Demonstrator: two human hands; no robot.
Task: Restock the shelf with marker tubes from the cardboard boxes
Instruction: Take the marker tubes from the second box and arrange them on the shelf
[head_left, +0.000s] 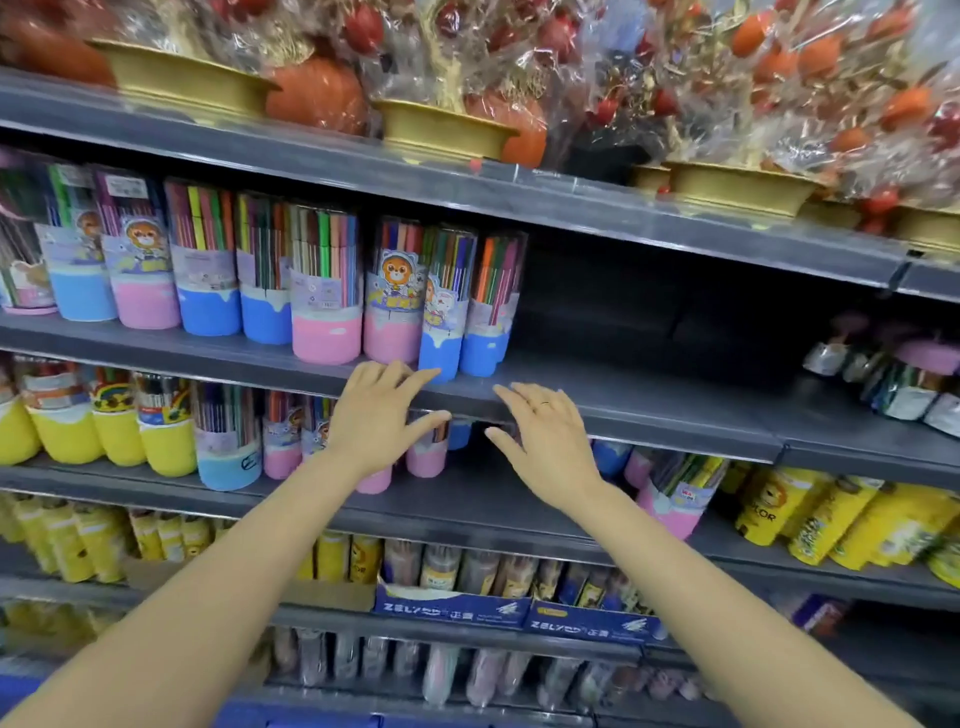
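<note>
You're standing in a shop: grey tiered shelves run left to right, packed with rows of marker tubes, yellow packets at right, and cellophane-wrapped ornaments on the top tier.

The left hand covers the tops of 2 pink-based clear marker tubes on the lower grey shelf, and the right hand hides all but the blue bases of the tubes behind it. The cellophane-wrapped orange and red fruit decorations in gold bowls are cut off by the top edge. Print on the blue cardboard display boxes is only partly legible, and the clear packets on the bottom shelf are too blurred to identify.
</note>
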